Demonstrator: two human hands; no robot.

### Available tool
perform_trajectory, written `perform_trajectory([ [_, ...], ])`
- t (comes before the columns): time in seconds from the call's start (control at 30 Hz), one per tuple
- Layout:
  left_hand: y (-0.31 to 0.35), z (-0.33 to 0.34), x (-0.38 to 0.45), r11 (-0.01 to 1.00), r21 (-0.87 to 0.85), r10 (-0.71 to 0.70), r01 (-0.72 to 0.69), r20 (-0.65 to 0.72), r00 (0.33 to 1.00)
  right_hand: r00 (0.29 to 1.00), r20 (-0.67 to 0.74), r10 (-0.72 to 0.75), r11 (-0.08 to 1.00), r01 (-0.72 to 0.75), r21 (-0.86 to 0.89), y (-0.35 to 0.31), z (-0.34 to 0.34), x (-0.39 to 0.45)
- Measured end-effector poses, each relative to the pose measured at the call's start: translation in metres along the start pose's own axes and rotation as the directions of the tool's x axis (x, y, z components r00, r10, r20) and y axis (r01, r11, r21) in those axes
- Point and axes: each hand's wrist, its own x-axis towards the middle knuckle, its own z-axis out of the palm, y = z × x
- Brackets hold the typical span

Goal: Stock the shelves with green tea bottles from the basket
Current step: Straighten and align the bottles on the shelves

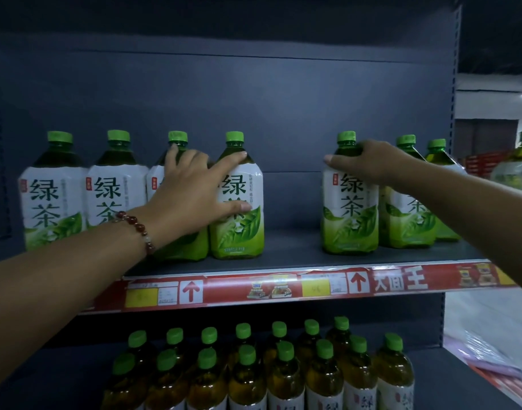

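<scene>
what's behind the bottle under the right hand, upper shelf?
Directly behind that bottle only the dark back panel shows above its cap. Its body and the right hand cover the space behind it, so a second-row bottle can't be ruled out.

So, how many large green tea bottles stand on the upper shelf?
7. Four stand left of the gap, the last two under the left hand. Three stand right: under the right hand. More may hide behind.
</scene>
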Motion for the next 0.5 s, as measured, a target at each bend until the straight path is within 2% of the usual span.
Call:
perform_trajectory([
  [0.13, -0.002, -0.001, 0.001, 0.999, -0.044, -0.001, 0.001, -0.001, 1.0, 1.0, 0.004, -0.026, 0.993, 0.026, 0.116, 0.001, 0.001, -0.004],
  [0.5, -0.004, -0.001, 0.0, 0.997, -0.081, 0.011, -0.012, -0.008, 1.0, 0.998, -0.051, -0.046, 0.987, 0.053, 0.15, -0.02, 0.018, -0.014],
])
